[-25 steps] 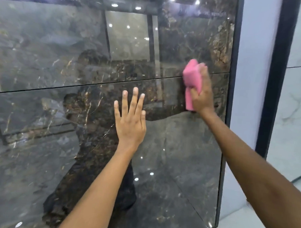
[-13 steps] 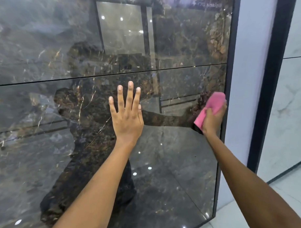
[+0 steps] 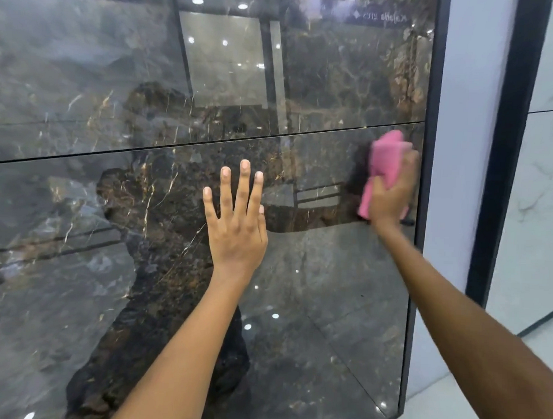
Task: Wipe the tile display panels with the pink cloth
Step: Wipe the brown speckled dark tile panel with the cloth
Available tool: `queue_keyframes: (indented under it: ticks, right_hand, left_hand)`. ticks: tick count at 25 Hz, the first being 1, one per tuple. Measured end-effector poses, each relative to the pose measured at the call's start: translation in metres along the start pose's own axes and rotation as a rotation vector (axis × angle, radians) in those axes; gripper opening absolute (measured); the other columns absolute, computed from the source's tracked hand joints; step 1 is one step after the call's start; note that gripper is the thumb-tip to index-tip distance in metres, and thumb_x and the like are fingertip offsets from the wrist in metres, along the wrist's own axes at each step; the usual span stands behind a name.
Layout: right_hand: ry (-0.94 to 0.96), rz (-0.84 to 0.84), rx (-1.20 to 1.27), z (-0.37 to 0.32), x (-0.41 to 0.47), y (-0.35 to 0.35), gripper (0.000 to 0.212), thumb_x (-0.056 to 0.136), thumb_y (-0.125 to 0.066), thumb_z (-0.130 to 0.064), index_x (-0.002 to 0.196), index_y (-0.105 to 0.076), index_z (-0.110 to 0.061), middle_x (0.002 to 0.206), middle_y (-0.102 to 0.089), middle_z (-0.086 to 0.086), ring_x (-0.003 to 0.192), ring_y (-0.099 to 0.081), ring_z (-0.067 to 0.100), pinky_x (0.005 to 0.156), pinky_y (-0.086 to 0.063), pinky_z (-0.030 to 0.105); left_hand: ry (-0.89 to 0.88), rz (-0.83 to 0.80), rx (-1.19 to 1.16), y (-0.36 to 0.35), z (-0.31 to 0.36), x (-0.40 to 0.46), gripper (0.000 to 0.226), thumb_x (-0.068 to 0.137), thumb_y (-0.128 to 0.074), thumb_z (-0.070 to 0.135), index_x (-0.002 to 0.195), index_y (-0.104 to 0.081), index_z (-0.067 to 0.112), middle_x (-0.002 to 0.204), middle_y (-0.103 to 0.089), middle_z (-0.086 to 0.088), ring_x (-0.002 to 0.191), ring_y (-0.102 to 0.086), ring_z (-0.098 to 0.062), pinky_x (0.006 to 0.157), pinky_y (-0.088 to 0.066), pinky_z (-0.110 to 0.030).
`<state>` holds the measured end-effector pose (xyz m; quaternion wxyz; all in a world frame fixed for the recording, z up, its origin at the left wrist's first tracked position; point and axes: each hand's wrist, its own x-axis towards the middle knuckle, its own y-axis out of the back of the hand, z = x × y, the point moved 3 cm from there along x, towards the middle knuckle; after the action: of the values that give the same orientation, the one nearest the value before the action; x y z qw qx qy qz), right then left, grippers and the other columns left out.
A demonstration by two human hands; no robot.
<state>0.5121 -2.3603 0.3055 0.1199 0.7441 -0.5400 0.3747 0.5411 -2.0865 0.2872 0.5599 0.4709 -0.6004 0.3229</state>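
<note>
Both forearms and hands bare, no sleeves or jewellery.

We've got the left hand flat on the lower panel, below the seam. Right hand presses the cloth against that panel's right edge, beside the frame. Wall strip sits right of that.

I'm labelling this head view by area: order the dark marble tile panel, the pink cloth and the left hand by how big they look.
1. Dark marble tile panel, filling most of the view.
2. Left hand, spread flat on the panel.
3. Pink cloth, partly covered by the right hand, so its full size is unsure.
</note>
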Motion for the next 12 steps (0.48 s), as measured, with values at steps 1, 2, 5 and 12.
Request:
queue_keyframes:
  ticks: [1,2,5,12]
  right_hand:
    - [0.177,-0.128,0.011,-0.021,-0.036,-0.015,0.071,0.075,-0.052,-0.002,0.144,-0.037,-0.010,0.134,-0.043,0.005,0.113,-0.047,0.018,0.096,-0.045,0.021]
    - [0.435,-0.299,0.005,-0.038,-0.076,-0.027,0.069,0.075,-0.054,-0.004,0.143,-0.038,-0.004,0.137,-0.043,0.010,0.121,-0.044,0.021,0.106,-0.036,0.019]
    - [1.068,-0.624,-0.190,-0.033,-0.122,-0.031,0.064,0.078,-0.055,-0.017,0.138,-0.043,0.005,0.146,-0.041,0.021,0.143,-0.027,0.027,0.120,-0.017,0.038]
    - [-0.091,0.028,-0.055,-0.003,0.033,0.012,0.071,0.079,-0.049,-0.016,0.148,-0.031,-0.011,0.143,-0.042,0.011,0.122,-0.048,0.022,0.102,-0.043,0.021]
  left_hand:
    - [0.002,0.002,-0.025,0.000,-0.001,0.000,0.052,0.103,-0.030,0.025,0.154,-0.025,0.017,0.161,-0.018,-0.005,0.147,-0.012,-0.030,0.118,-0.002,-0.051]
    - [0.004,0.006,-0.062,0.001,-0.002,0.000,0.051,0.102,-0.031,0.024,0.153,-0.029,0.016,0.160,-0.022,-0.006,0.147,-0.014,-0.030,0.118,-0.003,-0.051]
    - [-0.013,0.018,-0.134,0.006,-0.003,-0.001,0.049,0.101,-0.032,0.022,0.149,-0.038,0.017,0.157,-0.030,-0.009,0.146,-0.019,-0.031,0.119,-0.004,-0.050]
    - [0.028,0.014,-0.092,0.005,0.001,-0.001,0.059,0.097,-0.037,0.020,0.153,-0.020,0.016,0.160,-0.015,-0.007,0.147,-0.011,-0.030,0.118,0.001,-0.052]
